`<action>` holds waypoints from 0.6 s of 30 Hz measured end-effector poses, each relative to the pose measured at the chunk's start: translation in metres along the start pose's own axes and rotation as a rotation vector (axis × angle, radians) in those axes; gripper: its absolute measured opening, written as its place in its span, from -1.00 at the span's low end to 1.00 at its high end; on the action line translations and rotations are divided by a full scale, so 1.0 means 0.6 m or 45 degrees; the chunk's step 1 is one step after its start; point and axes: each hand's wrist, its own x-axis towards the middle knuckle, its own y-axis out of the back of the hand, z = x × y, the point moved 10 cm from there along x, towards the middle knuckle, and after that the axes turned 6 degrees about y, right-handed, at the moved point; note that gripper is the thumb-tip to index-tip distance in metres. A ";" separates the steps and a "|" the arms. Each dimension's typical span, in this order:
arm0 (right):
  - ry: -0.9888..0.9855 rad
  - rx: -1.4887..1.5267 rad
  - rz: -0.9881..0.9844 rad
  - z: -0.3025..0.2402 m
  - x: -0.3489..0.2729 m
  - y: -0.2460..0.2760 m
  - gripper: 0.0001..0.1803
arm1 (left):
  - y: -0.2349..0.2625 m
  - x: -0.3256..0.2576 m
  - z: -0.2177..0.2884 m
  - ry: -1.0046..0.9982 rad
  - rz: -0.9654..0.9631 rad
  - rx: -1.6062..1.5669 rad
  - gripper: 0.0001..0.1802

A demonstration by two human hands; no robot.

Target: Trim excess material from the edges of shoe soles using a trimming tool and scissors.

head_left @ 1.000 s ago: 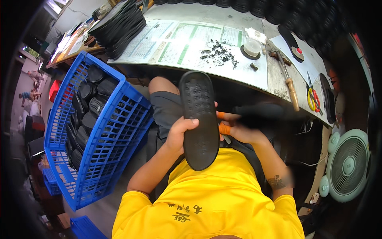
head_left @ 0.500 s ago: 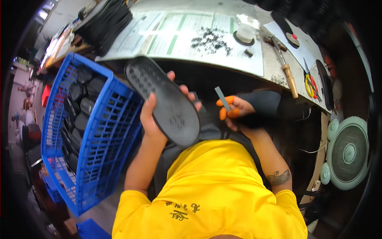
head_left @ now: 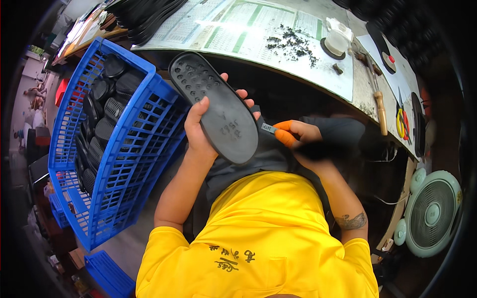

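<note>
Left hand [head_left: 199,133]: fingers closed on a black sole [head_left: 218,116], thumb over the near edge, other fingertips showing past the opposite edge. Sole is held up above the lap, tilted, between crate and counter. Rubber-looking, long oval, rounded ends, thin raised lip; round dimples at the far end, smooth matte middle, faint scrawled marks lower down.

Right hand [head_left: 303,133]: fingers pinched on a small flat gray strip [head_left: 268,128], stiff, metal-looking. 2 orange finger covers [head_left: 285,139] visible, stretchy-looking. Strip end is just beside the sole edge; contact, can't tell.

Left: blue plastic crate [head_left: 130,58], slotted grid walls, piled with dark soles [head_left: 105,130], some ribbed.

Counter [head_left: 366,97]: pale, flat; printed sheets with green bands, black crumbs [head_left: 293,45] jagged and loose, clear round cup [head_left: 339,43] on a black disc, tool with turned wooden handle [head_left: 380,111], scissors with 1 yellow and 1 red loop [head_left: 403,123]. Pale green plastic fan [head_left: 432,213], round ribbed grille, far right.
</note>
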 end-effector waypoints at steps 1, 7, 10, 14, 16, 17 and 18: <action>-0.084 0.067 -0.043 0.010 0.003 -0.007 -0.79 | -0.001 0.000 0.000 0.006 0.025 0.042 -0.16; 0.006 0.025 -0.031 -0.036 0.031 0.002 -0.83 | -0.003 -0.003 0.003 -0.002 0.000 0.129 -0.11; 0.126 -0.112 -0.027 -0.042 0.043 0.007 -0.83 | 0.005 -0.001 0.004 0.017 0.026 0.256 -0.10; 0.229 -0.159 -0.001 -0.051 0.057 0.008 -0.84 | 0.004 -0.001 -0.008 0.062 0.025 0.171 -0.09; 0.304 -0.261 0.029 -0.065 0.060 0.013 -0.85 | -0.001 -0.001 -0.013 0.087 -0.008 0.142 -0.09; 0.302 -0.258 0.029 -0.066 0.060 0.013 -0.85 | -0.002 -0.001 -0.012 0.089 -0.006 0.143 -0.09; 0.327 -0.300 0.034 -0.070 0.060 0.014 -0.85 | -0.003 -0.001 -0.011 0.096 -0.007 0.137 -0.09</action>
